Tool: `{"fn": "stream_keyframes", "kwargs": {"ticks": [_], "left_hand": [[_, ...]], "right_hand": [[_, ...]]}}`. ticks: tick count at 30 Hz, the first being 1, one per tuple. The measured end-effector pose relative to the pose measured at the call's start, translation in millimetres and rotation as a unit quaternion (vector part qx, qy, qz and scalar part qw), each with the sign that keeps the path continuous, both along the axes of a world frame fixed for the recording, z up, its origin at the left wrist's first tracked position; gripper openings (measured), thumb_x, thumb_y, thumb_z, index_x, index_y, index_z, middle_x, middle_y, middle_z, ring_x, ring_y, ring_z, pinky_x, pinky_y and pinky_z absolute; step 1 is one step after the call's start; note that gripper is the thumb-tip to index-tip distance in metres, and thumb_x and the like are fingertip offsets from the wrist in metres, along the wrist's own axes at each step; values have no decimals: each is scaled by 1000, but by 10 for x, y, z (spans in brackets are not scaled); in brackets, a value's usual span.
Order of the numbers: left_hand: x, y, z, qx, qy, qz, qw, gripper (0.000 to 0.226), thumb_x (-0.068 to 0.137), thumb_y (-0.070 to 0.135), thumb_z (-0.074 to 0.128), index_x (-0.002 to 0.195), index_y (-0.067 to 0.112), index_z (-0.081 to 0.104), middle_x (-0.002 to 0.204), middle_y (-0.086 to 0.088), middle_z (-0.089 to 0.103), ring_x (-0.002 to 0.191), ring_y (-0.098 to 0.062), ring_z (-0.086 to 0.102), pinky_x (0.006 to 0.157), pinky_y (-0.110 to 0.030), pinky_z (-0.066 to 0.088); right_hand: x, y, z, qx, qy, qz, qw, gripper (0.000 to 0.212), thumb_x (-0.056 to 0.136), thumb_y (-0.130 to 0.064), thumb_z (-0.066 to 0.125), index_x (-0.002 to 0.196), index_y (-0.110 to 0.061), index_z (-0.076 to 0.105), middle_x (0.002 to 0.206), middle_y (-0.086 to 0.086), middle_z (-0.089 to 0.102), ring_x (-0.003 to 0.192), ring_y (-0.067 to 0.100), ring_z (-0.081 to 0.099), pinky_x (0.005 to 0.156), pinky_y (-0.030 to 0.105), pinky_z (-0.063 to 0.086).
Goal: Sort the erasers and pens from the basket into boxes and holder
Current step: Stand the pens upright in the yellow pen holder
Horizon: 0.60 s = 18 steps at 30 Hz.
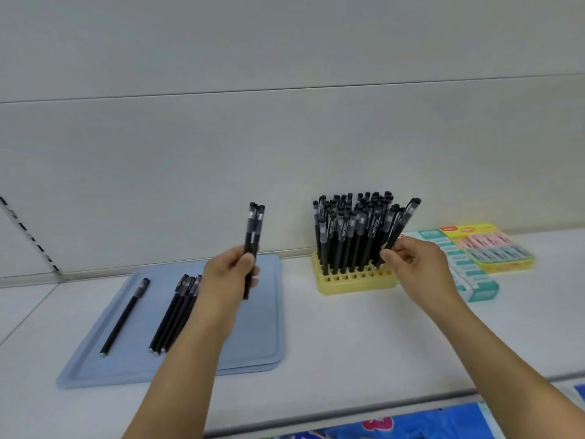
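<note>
My left hand grips two black pens upright above the blue tray. On the tray lie a single black pen and a small bundle of black pens. My right hand pinches one black pen at the right side of the yellow holder, its lower end at the holder's slots. Several black pens stand upright in the holder. To the right, eraser boxes hold teal erasers and pink and grey erasers.
Everything sits on a white shelf with a white back panel close behind. A slotted upright rail runs at the far left. Colourful packaging shows below the shelf's front edge.
</note>
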<state>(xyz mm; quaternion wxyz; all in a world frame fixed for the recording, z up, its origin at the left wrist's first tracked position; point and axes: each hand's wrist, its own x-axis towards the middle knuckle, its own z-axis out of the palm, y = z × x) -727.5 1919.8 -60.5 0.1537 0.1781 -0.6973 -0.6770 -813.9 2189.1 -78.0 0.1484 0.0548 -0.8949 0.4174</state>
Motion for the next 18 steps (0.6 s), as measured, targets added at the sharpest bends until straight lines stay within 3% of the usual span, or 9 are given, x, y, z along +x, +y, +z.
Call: {"fn": "stream_keyframes", "kwargs": {"ticks": [4, 9, 11, 14, 16, 18], "left_hand": [[-60, 292, -33, 84, 1, -41, 996, 19, 99, 8, 51, 102, 14, 68, 76, -1, 63, 75, -16, 59, 82, -35, 50], [-49, 448, -37, 83, 1, -42, 996, 19, 98, 8, 51, 105, 13, 69, 75, -1, 63, 76, -17, 59, 82, -35, 50], [-27, 473, -32, 78, 2, -45, 996, 19, 99, 9, 51, 103, 16, 69, 76, -1, 64, 77, -17, 59, 84, -36, 51], [14, 505, -25, 77, 8, -54, 996, 20, 98, 10, 52, 95, 19, 69, 76, -1, 65, 78, -17, 58, 87, -37, 51], [44, 518, -18, 75, 13, -63, 995, 21, 98, 10, 52, 94, 20, 70, 77, -3, 64, 78, -17, 58, 85, -35, 50], [57, 540, -22, 67, 16, -68, 995, 24, 98, 10, 52, 93, 23, 70, 78, -4, 64, 77, -16, 58, 85, -34, 50]], "right_hand": [[-96, -40, -31, 30, -7, 14, 999, 16, 89, -27, 67, 75, -21, 65, 72, -6, 65, 74, 17, 61, 71, 44, 54], [-165, -134, -42, 109, -29, 12, 994, 15, 91, -31, 64, 77, -25, 61, 75, -10, 64, 71, 12, 58, 58, 27, 41], [-171, -163, -59, 152, -54, 6, 987, 19, 90, -32, 64, 74, -26, 59, 73, -7, 64, 68, 14, 57, 55, 25, 35], [-153, -175, -57, 174, -81, 0, 981, 17, 89, -35, 66, 79, -24, 59, 76, -4, 65, 73, 18, 59, 59, 26, 40], [-84, -169, -5, 170, -77, -15, 982, 22, 88, -40, 66, 91, -21, 55, 77, -4, 64, 76, 19, 59, 59, 29, 38], [67, -203, 56, 81, -31, -13, 996, 23, 89, -40, 64, 96, -22, 50, 76, -6, 59, 75, 17, 58, 60, 31, 40]]}}
